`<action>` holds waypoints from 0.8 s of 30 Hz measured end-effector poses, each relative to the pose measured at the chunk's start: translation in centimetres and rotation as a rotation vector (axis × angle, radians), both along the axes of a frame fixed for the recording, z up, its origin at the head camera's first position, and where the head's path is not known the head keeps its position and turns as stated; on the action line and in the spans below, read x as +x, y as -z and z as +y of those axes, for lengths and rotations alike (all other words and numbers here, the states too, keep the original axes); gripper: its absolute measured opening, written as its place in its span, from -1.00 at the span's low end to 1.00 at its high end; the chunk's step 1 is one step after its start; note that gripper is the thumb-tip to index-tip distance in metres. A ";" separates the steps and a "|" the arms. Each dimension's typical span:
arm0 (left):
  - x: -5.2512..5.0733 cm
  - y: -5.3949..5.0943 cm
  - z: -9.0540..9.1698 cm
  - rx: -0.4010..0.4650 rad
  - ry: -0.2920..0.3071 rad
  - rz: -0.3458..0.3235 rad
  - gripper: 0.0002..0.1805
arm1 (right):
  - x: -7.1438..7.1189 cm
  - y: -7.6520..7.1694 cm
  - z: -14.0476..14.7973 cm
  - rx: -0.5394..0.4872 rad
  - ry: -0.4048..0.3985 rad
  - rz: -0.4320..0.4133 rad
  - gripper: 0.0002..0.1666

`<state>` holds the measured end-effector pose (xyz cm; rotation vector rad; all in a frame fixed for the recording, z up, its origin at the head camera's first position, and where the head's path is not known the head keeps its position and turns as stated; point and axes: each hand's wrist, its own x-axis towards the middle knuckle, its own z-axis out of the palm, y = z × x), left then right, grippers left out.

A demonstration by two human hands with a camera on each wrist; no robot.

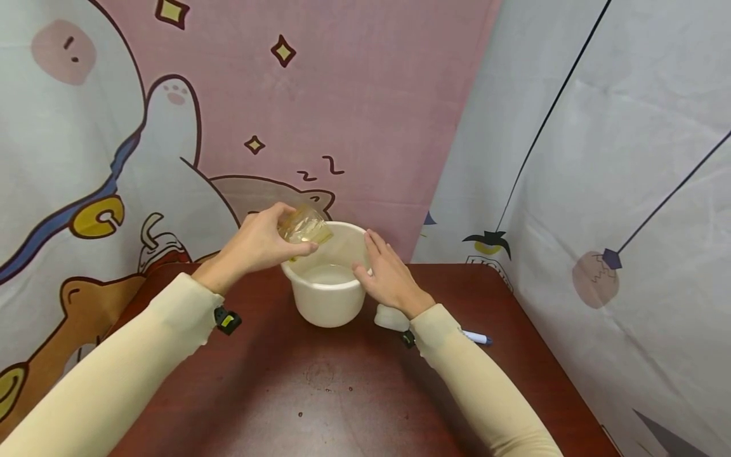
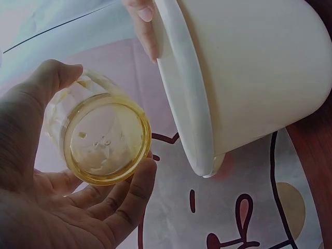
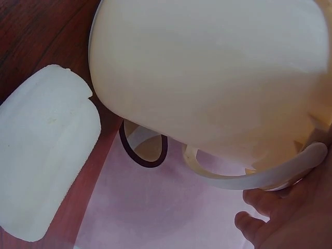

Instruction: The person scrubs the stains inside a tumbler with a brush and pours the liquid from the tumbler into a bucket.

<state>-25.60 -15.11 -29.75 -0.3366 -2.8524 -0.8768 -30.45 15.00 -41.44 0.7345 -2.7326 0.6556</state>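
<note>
My left hand (image 1: 263,238) grips a yellow-tinted clear glass cup (image 1: 308,226), tipped sideways over the left rim of a white plastic bucket (image 1: 328,304). In the left wrist view the round base of the cup (image 2: 106,140) faces the camera, with the thumb on one side and fingers on the other. The bucket stands upright, apparently with a shallow layer of clear liquid at its bottom. At its right rim, my right hand (image 1: 391,273) holds the edge, thumb towards the inside and fingers along the rim. The right wrist view shows its fingertips (image 3: 254,202) beside the rim.
A white rounded slab (image 3: 49,150) lies on the dark red table (image 1: 274,393), right of the bucket. A pen with a blue cap (image 1: 478,337) lies farther right, partly behind my sleeve. Small drops dot the tabletop. Printed cloth (image 1: 365,95) hangs behind and to the right.
</note>
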 end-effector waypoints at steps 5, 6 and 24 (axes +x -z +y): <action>-0.3 -0.2 0.1 -0.013 0.006 -0.002 0.06 | -0.1 0.0 0.0 0.005 0.000 -0.003 0.01; -0.3 -0.2 0.1 -0.014 0.006 -0.001 0.06 | -0.1 0.0 0.0 0.005 0.000 -0.005 0.01; -0.8 -0.7 0.6 0.003 0.002 -0.040 0.01 | -0.1 0.0 0.0 0.008 0.001 -0.013 0.10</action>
